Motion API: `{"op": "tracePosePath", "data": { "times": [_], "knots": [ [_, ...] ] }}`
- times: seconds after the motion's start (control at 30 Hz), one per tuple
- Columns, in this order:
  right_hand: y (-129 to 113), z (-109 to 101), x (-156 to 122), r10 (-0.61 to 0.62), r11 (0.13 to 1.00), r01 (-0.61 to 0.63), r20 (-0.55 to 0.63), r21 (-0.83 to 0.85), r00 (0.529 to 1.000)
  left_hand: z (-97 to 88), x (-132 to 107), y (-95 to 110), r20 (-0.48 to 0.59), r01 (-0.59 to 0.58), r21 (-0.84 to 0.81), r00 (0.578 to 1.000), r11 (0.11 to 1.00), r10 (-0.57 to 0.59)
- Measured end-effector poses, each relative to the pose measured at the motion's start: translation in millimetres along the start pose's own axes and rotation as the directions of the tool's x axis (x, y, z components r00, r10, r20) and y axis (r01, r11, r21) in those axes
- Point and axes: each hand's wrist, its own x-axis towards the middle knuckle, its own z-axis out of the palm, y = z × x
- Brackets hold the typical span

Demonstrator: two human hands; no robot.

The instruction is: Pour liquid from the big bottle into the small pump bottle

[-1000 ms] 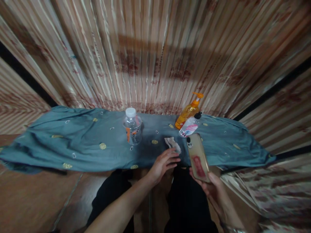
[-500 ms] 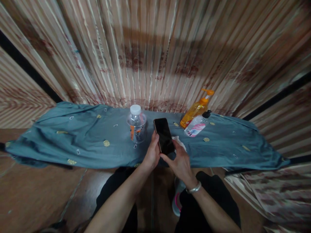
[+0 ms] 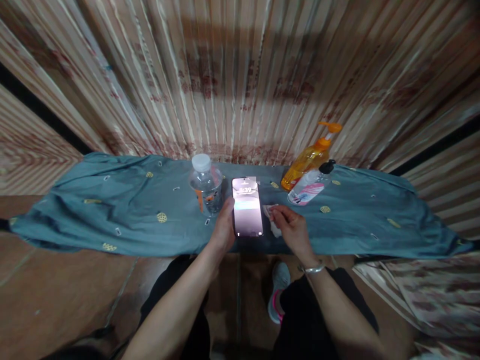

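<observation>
My left hand (image 3: 224,227) is closed around the left edge of a smartphone (image 3: 247,210), its thumb along the side. The phone's screen is lit and shows a clock. To the right of the phone, my right hand (image 3: 292,227) pinches a crumpled white tissue (image 3: 275,227) between thumb and fingers. A clear plastic bottle (image 3: 206,192) with a white cap and an orange label stands just left of the phone. On the right are an orange pump bottle (image 3: 307,162) and a clear bottle (image 3: 309,187) with a black top and a pink label.
A teal patterned cloth (image 3: 131,215) covers the narrow table. Behind it hangs a striped curtain (image 3: 232,90). Dark poles (image 3: 41,107) slant at both sides. Below the table's front edge, a grey shoe (image 3: 280,280) rests on the tiled floor (image 3: 75,290).
The phone's screen has gone from dark to lit. My right hand has left the phone, moved right and taken hold of the tissue. My left hand still grips the phone.
</observation>
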Motion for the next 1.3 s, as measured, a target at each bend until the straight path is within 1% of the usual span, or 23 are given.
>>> {"op": "tracePosePath", "data": {
  "times": [0.1,0.17,0.23,0.33,0.4,0.47,0.53,0.67,0.83,1.13,1.3],
  "knots": [
    [5.7,4.6,-2.6,0.063,0.996,-0.065,0.029,0.058,0.998,-4.2,-1.3,0.6,0.000,0.037,0.017,0.999,0.999,-0.037],
    [8.6,8.9,-5.9,0.127,0.979,-0.130,0.032,0.158,0.991,-6.4,-2.0,1.8,0.000,0.052,0.022,0.999,0.998,-0.052],
    [11.6,13.9,-9.2,0.209,0.935,-0.218,0.062,0.280,0.976,-7.3,-2.3,2.6,0.002,0.061,0.019,0.998,0.998,-0.061],
    [16.5,22.3,-15.7,0.298,0.853,-0.355,0.201,0.384,0.933,-7.0,-2.5,2.2,-0.008,0.041,0.009,0.999,0.999,-0.041],
    [18.0,28.0,-21.0,0.297,0.827,-0.402,0.301,0.393,0.906,-6.7,-2.6,1.0,-0.018,0.009,0.012,1.000,1.000,-0.008],
    [16.5,32.8,-25.2,0.272,0.827,-0.408,0.360,0.387,0.893,-6.7,-3.0,-0.5,-0.019,-0.017,0.026,1.000,1.000,0.017],
    [12.6,35.3,-26.5,0.247,0.838,-0.399,0.393,0.373,0.886,-6.9,-3.4,-2.1,-0.013,-0.030,0.040,0.999,0.999,0.031],
    [6.5,34.1,-21.2,0.195,0.864,-0.370,0.451,0.341,0.871,-7.0,-2.8,-5.7,-0.012,-0.074,0.062,0.997,0.995,0.075],
    [8.3,32.9,-16.2,0.184,0.889,-0.341,0.442,0.306,0.878,-6.1,-0.1,-9.6,0.002,-0.121,0.077,0.993,0.990,0.122],
    [8.1,42.0,-17.9,0.191,0.905,-0.317,0.395,0.283,0.898,-6.5,0.4,-8.8,0.015,-0.150,0.080,0.989,0.985,0.149],
    [11.5,45.4,-18.4,0.195,0.916,-0.310,0.393,0.253,0.899,-9.0,1.2,-10.1,0.021,-0.173,0.093,0.985,0.980,0.172]
  ]
}}
